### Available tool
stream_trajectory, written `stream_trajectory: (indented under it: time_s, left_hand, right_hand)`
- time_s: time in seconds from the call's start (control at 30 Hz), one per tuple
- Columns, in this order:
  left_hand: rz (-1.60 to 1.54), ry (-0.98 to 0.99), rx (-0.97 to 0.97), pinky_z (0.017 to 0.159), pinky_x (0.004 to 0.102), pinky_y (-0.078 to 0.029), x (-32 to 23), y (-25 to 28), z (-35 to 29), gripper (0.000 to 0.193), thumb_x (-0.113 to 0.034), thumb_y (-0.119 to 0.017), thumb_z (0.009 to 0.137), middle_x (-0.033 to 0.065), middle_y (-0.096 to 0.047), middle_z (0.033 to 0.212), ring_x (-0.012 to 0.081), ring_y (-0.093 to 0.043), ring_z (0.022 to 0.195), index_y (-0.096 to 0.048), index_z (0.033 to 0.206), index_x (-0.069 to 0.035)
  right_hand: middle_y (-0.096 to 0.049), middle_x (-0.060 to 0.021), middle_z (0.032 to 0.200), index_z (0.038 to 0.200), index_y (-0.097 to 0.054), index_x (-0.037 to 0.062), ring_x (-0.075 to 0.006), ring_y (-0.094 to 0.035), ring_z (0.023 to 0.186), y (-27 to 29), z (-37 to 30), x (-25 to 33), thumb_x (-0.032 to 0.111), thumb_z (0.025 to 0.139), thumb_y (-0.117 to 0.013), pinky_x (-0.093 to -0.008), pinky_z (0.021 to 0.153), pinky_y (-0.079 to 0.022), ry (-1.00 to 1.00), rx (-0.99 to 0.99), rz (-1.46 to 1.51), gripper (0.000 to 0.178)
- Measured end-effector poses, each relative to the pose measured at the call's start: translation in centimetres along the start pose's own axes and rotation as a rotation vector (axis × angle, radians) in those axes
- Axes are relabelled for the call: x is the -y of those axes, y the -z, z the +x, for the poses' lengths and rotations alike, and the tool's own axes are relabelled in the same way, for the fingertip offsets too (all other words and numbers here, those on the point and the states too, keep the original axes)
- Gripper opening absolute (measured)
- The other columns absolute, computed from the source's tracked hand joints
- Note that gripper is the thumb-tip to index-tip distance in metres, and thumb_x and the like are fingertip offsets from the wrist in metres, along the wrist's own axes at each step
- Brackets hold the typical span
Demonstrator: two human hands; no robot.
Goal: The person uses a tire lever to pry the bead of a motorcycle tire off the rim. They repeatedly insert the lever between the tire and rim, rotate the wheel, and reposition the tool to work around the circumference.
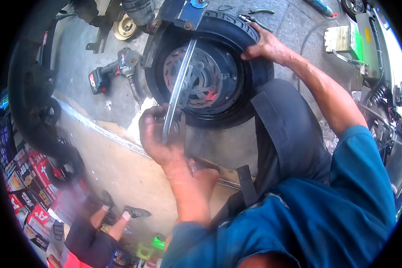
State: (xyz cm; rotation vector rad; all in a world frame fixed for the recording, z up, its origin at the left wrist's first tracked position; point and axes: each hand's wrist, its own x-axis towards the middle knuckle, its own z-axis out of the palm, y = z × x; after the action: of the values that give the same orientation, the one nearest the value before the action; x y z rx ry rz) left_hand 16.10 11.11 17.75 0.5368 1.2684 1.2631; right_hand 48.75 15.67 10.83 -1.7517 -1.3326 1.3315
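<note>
A wheel with a thick black tyre stands tilted in front of me, its slotted brake disc facing up toward me. My right hand grips the tyre's far right edge, fingers over the tread and thumb on the sidewall. Across the disc slants a long silver metal rod, reaching up toward a dark metal bracket. My left hand is curled round the rod's lower end; its fingers are somewhat blurred. My knee in dark trousers is close beside the tyre.
Left of the wheel lies a cordless impact wrench. Pliers rest beyond the tyre. A green-and-white box stands at the right. Another person's legs show at lower left, near red-and-white boxes. A dark curved tube hangs at left.
</note>
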Motion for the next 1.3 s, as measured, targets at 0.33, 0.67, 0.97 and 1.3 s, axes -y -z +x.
stream_trajectory:
  time_s: [0.33,0.67,0.97,1.3]
  left_hand:
    - [1.573,0.123,0.076,0.089,0.0469,-0.046,15.6,16.6,-1.2,0.035,-0.011,-0.055,0.085,0.0252,-0.062,0.111,0.0394,-0.059,0.105,-0.056,0.118,0.002]
    - [1.835,-0.337,0.497,0.071,0.0477,-0.050,6.9,17.7,5.1,0.043,-0.015,-0.058,0.089,0.0213,-0.065,0.103,0.0380,-0.064,0.089,-0.051,0.132,-0.013]
    - [2.371,-0.276,1.222,0.061,0.0483,-0.050,-0.7,6.0,11.1,0.022,-0.028,-0.050,0.091,0.0176,-0.067,0.080,0.0393,-0.065,0.074,-0.060,0.105,-0.014]
    - [2.425,-0.115,1.710,0.076,0.0461,-0.052,-0.3,-3.0,14.5,0.014,-0.007,-0.062,0.073,0.0178,-0.068,0.091,0.0369,-0.064,0.090,-0.068,0.086,-0.004]
  right_hand:
    - [-0.063,-0.0204,0.112,0.139,-0.035,-0.0105,-0.0270,-0.059,0.108,-0.2,-0.3,0.1,0.030,0.060,-0.080,-0.0293,0.100,-0.040,0.006,-0.024,-0.022,0.099]
    - [-0.058,-0.0174,0.123,0.146,-0.026,-0.0046,-0.0258,-0.053,0.115,-0.3,-0.3,1.4,0.024,0.057,-0.085,-0.0324,0.101,-0.040,-0.034,0.040,0.112,0.111]
    - [-0.064,-0.0157,0.113,0.138,-0.043,-0.0055,-0.0256,-0.053,0.115,0.9,0.9,0.3,0.032,0.061,-0.085,-0.0331,0.107,-0.033,-0.063,0.094,-0.114,0.095]
    - [-0.048,-0.0331,0.135,0.108,-0.074,0.0096,-0.0322,-0.042,0.132,0.6,0.6,0.5,0.045,0.061,-0.082,-0.0340,0.112,-0.032,-0.135,0.089,-0.070,0.059]
